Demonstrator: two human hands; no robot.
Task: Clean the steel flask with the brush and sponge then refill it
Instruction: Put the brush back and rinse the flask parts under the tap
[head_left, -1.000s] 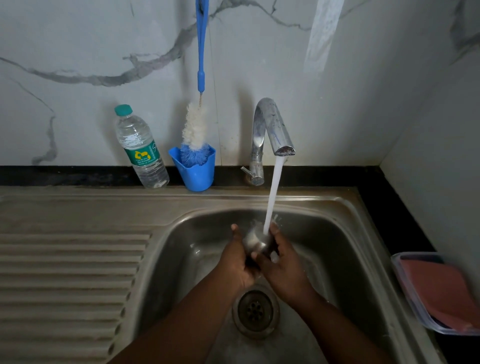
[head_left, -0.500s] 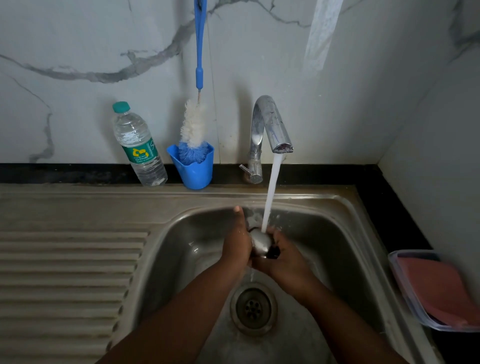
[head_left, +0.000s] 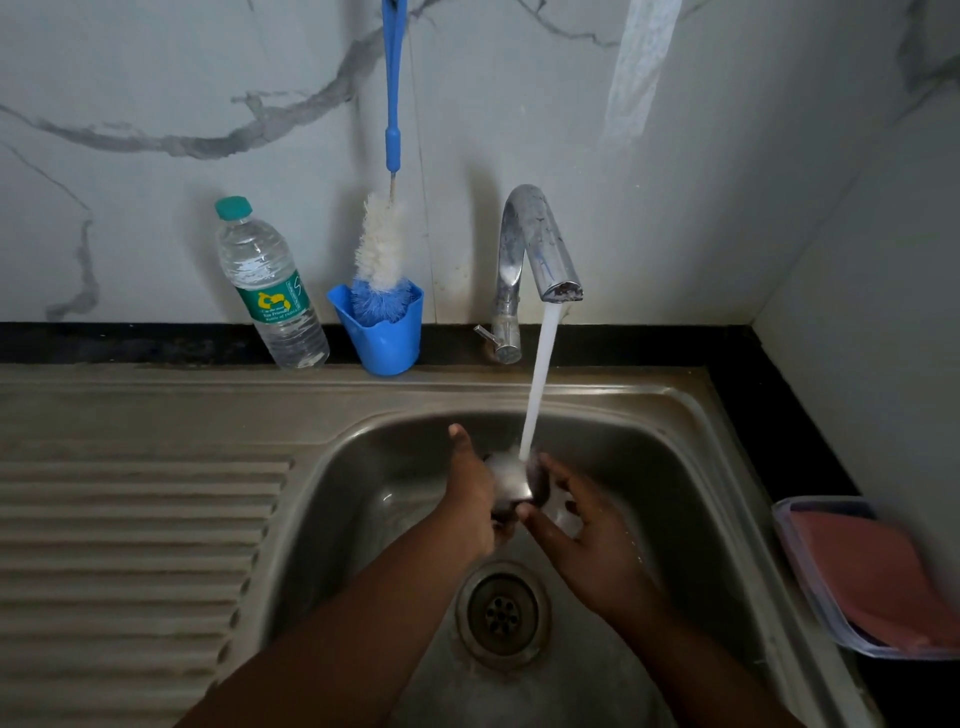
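Right hand (head_left: 582, 525) has slid off the steel piece (head_left: 511, 480) since a moment ago, fingers now spread; left hand (head_left: 475, 493) grips it under the tap stream (head_left: 537, 384) over the sink (head_left: 691, 467), probably to rinse it. Bottle brush (head_left: 379, 249) sits unused in its cup (head_left: 382, 332).

Bottle label (head_left: 274, 304) (partly): "INDIA"

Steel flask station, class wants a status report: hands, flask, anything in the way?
Left hand grips steel flask under tap stream. Right hand open, fingers touching flask. Brush parked in blue cup. Nothing in the way.
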